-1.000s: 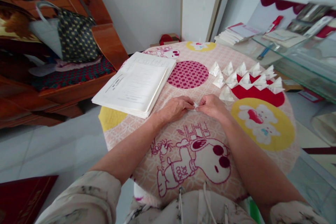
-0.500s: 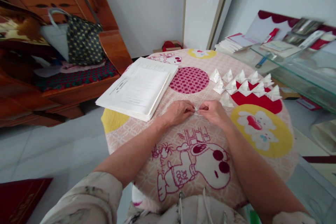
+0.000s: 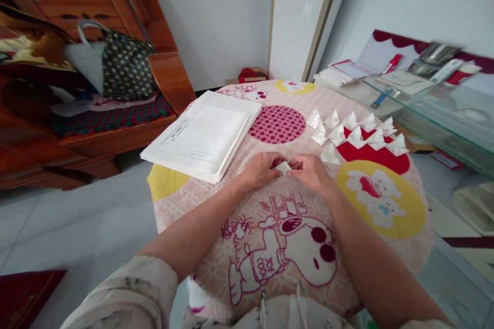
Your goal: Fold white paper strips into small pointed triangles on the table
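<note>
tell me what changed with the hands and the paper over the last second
The small white paper piece shows more now, raised between the fingertips instead of pressed nearly flat. The left hand and right hand still pinch it together. The folded paper triangles and the stack of sheets lie as before.

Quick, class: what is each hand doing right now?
Left hand: closed, pinching the small folded paper piece.
Right hand: closed, pinching the same paper piece.

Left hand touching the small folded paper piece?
Touching. Head view: left hand pinches the small paper piece, right hand gripping its other side.
</note>
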Motion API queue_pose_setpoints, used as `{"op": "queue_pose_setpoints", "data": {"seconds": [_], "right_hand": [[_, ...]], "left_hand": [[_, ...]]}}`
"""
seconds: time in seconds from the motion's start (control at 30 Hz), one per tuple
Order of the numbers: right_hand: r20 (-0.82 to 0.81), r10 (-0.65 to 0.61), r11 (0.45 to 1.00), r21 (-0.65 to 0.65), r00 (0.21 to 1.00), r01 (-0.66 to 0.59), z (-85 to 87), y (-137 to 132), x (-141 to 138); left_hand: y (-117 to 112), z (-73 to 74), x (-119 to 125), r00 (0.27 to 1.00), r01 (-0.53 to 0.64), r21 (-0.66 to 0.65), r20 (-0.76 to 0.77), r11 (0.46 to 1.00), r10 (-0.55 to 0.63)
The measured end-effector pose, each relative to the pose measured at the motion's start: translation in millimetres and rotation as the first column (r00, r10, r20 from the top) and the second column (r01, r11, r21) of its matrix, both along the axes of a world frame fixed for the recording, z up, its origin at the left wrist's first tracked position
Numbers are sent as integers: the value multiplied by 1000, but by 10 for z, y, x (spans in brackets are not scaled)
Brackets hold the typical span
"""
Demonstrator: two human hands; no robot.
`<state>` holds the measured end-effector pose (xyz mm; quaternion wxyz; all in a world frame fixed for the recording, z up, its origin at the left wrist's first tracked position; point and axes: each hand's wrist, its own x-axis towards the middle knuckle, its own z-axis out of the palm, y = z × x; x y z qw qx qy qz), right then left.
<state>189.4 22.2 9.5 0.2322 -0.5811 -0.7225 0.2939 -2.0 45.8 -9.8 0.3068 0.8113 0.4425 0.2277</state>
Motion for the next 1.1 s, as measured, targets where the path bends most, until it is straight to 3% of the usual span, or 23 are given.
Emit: {"op": "queue_pose_setpoints", "data": {"seconds": [0.13,0.3,0.43,0.57,0.87,1.1], "right_hand": [[-140,89,996,-8,986,-91,-69,35,52],[-352,86,981,-131,932,-141,-140,30,50],[-459,-34,967,-240,888,-87,-134,-4,15],[-512,-96,952,-298,854,-71,-69,-25,-8],[-546,-27,919,-343,837,-195,5,-53,27],[-565,-28,936,-304,825,-177,32,-77,2]], "left_hand": [[5,-33,-6,970,31,-184,244,983,15],[15,-51,2,854,158,-449,509,880,107],[-14,7,-25,869,166,-553,473,817,144],[-46,60,-52,903,151,-579,411,802,127],[-59,120,-51,880,95,-589,427,803,209],[-45,114,-49,860,109,-624,449,774,242]]}}
